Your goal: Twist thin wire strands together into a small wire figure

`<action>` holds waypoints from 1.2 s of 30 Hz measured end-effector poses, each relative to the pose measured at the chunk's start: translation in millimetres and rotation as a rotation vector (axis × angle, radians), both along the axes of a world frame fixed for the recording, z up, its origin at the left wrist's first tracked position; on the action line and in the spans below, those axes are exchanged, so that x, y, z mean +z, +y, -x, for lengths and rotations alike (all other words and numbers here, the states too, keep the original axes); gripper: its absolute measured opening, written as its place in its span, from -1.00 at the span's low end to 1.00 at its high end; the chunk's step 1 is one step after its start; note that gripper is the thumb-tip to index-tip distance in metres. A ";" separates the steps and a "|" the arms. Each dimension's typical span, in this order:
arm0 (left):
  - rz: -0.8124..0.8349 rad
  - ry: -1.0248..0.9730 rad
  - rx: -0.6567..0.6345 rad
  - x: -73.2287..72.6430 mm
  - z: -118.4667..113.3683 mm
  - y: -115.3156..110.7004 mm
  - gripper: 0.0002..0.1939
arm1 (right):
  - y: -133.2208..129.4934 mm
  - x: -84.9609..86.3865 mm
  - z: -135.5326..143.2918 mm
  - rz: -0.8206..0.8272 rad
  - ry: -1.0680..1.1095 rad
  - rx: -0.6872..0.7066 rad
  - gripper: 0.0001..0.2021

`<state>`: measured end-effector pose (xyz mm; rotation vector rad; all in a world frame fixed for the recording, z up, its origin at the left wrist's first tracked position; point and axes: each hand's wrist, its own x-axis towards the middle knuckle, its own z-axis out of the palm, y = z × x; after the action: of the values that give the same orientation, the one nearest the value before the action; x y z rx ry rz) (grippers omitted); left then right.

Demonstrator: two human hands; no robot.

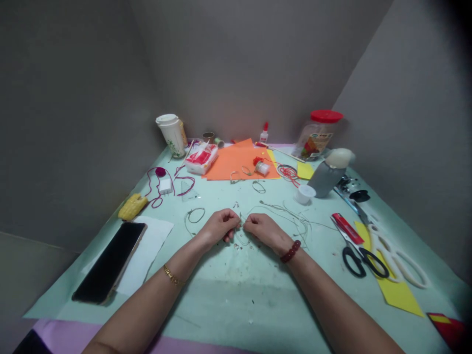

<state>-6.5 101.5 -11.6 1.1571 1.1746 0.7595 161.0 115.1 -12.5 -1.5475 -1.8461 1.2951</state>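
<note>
My left hand (221, 226) and my right hand (266, 231) are close together over the middle of the pale green table cover (236, 295). Both have their fingers pinched on a thin greenish cord (240, 216), a short piece of which shows between the fingertips. Small bits lie scattered just below the hands. A looped cord (196, 215) rests left of my left hand, and more thin cords (291, 212) spread out beyond my right hand. Knotted cord loops (258, 187) lie farther back.
At left are a phone (110, 263), white paper (157, 236) and a yellow corn-like object (132, 207). Black-handled scissors (363, 260), white-handled scissors (398, 255) and a dark bottle (328, 177) stand or lie right. Orange paper (236, 162), a tissue pack (201, 158) and a red-lidded jar (317, 137) are behind.
</note>
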 end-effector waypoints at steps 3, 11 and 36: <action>0.003 0.013 -0.010 -1.1 0.7 0.6 -0.81 | 0.1 3.0 3.0 -0.040 -0.060 0.005 -0.87; 0.037 0.030 0.028 1.1 -1.7 2.2 -0.93 | -2.8 7.5 6.7 -0.103 -0.072 0.014 -0.87; 0.029 0.047 0.075 -3.5 1.4 1.4 -0.85 | -2.8 5.4 5.7 -0.054 -0.021 0.019 -0.89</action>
<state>-7.9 102.9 -15.1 1.1167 1.2709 0.7730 155.2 112.2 -7.1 -1.5250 -1.8970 1.2314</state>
